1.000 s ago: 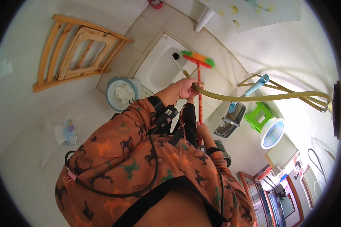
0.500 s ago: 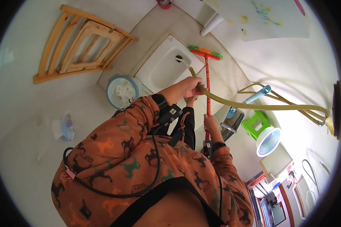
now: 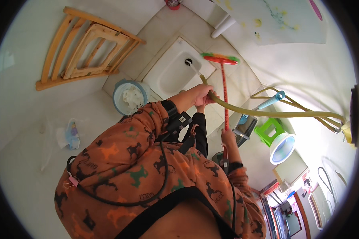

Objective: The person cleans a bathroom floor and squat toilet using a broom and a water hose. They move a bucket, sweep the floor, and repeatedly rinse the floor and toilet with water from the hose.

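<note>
My left hand is wrapped round a yellowish hose near its end. Water runs from the hose's mouth toward the drain hole of a white squat toilet set in the tiled floor. Lower right, my right hand grips the red handle of a floor brush. The brush's head, with green and orange bristles, is over the tiles at the toilet's right side. The hose passes across the brush handle between my two hands.
A folded wooden chair leans at the left wall. Beside the toilet stands a lined waste bin. On the right are a dark dustpan with a blue handle, a green stool and a white basin. The hose loops along the right wall.
The brush head has moved a little right and is smeared by motion. My right hand has shifted right and down with the handle. My left hand and the hose have hardly moved.
</note>
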Tool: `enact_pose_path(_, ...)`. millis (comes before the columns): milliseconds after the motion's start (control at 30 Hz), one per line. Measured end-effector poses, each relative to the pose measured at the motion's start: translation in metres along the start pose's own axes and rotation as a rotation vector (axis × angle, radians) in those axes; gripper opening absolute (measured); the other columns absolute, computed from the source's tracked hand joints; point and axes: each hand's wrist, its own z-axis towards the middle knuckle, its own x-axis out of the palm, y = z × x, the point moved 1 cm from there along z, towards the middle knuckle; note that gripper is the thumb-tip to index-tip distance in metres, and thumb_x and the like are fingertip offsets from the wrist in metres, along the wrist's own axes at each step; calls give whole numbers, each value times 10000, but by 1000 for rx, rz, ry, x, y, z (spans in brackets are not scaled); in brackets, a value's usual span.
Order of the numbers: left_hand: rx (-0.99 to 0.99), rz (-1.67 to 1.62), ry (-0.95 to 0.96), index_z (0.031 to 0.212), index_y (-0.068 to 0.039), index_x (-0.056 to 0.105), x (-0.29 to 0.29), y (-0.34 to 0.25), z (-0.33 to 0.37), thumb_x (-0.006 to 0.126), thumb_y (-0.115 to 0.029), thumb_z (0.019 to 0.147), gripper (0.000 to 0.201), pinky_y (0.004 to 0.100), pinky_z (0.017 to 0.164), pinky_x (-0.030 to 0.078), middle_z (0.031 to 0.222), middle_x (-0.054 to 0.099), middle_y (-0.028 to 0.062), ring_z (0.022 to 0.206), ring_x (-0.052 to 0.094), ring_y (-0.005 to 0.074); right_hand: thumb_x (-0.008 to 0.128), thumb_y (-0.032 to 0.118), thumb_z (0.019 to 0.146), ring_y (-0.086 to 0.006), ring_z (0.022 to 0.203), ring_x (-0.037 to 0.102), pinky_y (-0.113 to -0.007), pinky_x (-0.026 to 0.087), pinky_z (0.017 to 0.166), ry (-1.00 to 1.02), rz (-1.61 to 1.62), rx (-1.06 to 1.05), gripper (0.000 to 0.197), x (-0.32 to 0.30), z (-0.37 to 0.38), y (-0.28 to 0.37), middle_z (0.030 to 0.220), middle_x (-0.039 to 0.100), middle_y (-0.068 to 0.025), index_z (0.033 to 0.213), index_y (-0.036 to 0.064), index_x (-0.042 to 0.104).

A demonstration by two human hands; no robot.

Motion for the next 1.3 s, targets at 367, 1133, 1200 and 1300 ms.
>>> enact_pose_path(367, -11, -10, -8, 752, -44, 447, -5, -4, -6, 394, -152, 821, 139, 319, 601, 518, 704, 533, 50, 761, 594, 210, 447, 313, 798, -405, 829, 538, -453, 437, 721, 55, 49, -204, 368, 50, 7, 71, 824, 554, -283, 874, -42, 505)
enact_pose_path(1133, 51, 261, -38, 684, -46, 483, 35, -28, 17, 421, -167, 811, 186, 283, 565, 496, 669, 542, 50, 684, 586, 197, 438, 235, 811, -272, 478, 548, -351, 442, 410, 44, 354, -130, 219, -32, 46, -35, 579, 506, -158, 759, 25, 476)
enact_pose_path(1200, 50, 340, -19, 660, -49, 491, 39, -26, 19, 428, -167, 808, 199, 277, 550, 493, 658, 545, 46, 666, 584, 193, 479, 274, 779, -224, 346, 471, -359, 379, 321, 115, 760, -19, 266, -39, 93, -38, 455, 452, -101, 676, 30, 455)
enact_pose_path(1300, 77, 394, -31, 643, -51, 501, 34, -26, 19, 436, -160, 803, 204, 277, 526, 489, 651, 548, 43, 641, 581, 186, 602, 247, 654, -256, 480, 546, -361, 440, 443, 161, -133, -551, 219, -6, 126, -14, 535, 534, -123, 653, 41, 527)
